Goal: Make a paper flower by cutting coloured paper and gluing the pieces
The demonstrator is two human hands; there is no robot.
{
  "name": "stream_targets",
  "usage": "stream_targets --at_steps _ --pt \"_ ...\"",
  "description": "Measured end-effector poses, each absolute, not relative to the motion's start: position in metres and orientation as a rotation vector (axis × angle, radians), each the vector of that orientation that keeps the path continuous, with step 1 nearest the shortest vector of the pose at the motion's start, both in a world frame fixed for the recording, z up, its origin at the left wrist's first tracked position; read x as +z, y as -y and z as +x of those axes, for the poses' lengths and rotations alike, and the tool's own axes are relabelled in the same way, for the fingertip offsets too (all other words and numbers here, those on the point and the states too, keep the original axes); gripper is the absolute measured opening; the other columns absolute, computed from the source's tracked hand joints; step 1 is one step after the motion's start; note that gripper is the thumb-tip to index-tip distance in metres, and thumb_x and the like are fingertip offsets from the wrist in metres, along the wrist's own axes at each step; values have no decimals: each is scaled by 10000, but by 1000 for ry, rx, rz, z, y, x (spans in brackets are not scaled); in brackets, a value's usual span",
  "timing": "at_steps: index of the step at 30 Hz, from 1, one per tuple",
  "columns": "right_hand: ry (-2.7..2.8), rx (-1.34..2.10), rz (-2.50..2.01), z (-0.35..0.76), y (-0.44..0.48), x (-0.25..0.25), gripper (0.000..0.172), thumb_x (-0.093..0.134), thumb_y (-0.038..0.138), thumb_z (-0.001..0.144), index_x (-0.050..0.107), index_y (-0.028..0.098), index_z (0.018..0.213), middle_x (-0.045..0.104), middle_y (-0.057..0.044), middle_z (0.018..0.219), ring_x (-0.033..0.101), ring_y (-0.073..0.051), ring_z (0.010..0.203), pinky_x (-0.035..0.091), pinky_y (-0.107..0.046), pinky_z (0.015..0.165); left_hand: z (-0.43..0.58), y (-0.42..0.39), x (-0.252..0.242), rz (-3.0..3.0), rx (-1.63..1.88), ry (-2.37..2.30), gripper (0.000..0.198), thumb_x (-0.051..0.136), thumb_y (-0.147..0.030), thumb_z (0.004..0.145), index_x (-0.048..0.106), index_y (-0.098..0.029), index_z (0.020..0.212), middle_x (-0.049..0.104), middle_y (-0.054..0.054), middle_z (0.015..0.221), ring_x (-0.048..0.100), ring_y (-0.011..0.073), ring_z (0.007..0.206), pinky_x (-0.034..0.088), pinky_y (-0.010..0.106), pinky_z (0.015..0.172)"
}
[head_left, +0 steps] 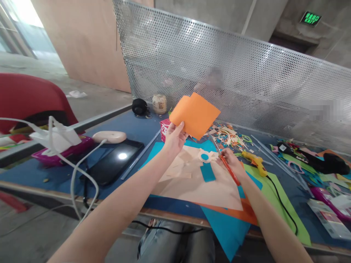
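Note:
My left hand [175,138] pinches the lower edge of an orange sheet of paper [201,115], which is raised above the table and curls over on its left side. Lower and to the right, my right hand [230,162] is closed around red-handled scissors [229,168], their metal blades pointing up and away, just apart from the paper. Under both hands lies a large pale peach sheet [197,191]. On it rest a scalloped cream paper ring [207,156], a small blue paper rectangle [207,172] and thin peach strips [179,175].
Paper scraps [229,135] are heaped behind the scissors. A yellow glue gun [255,162] lies right on green paper [276,193]. Left are a black tablet-like device [112,162], white cables [75,171] and a tissue pack [59,140]. A perforated metal screen [178,54] stands behind.

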State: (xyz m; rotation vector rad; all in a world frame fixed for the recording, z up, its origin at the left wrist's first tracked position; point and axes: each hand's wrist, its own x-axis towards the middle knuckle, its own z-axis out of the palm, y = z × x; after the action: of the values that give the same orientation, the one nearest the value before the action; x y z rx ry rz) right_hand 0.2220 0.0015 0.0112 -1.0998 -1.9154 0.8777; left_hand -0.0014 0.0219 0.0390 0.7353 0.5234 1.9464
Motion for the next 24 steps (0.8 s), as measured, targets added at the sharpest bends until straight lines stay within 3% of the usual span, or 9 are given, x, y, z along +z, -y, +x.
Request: stream_targets --at_steps 7,13,18,24 --pt "1839 820 -1153 220 -1 15 279 634 379 682 417 224 764 431 49 669 436 -104 571 374 -248 522 -2 -22 36 817 1977 -461 237 689 -271 666 563 -275 867 641 -22 1090 544 177 1104 511 289 800" --pt "1684 959 -1039 211 5 16 292 629 398 693 408 228 781 443 48 678 416 -86 510 348 -231 434 10 -18 34 751 1835 -449 291 747 -273 575 579 -224 808 671 15 993 595 183 1011 500 283 773" --pt "1504 942 -928 208 7 16 282 598 423 735 410 241 841 494 50 649 472 -108 500 390 -260 469 20 -11 29 788 1669 -501 356 749 -283 565 620 -188 884 654 52 1037 592 202 979 481 285 716" --pt "1361 831 -901 212 4 19 318 661 370 683 402 231 804 517 54 687 495 -99 516 416 -262 507 21 -6 20 844 1380 -616 318 746 -263 591 654 -201 889 620 38 1063 588 134 788 469 270 626"
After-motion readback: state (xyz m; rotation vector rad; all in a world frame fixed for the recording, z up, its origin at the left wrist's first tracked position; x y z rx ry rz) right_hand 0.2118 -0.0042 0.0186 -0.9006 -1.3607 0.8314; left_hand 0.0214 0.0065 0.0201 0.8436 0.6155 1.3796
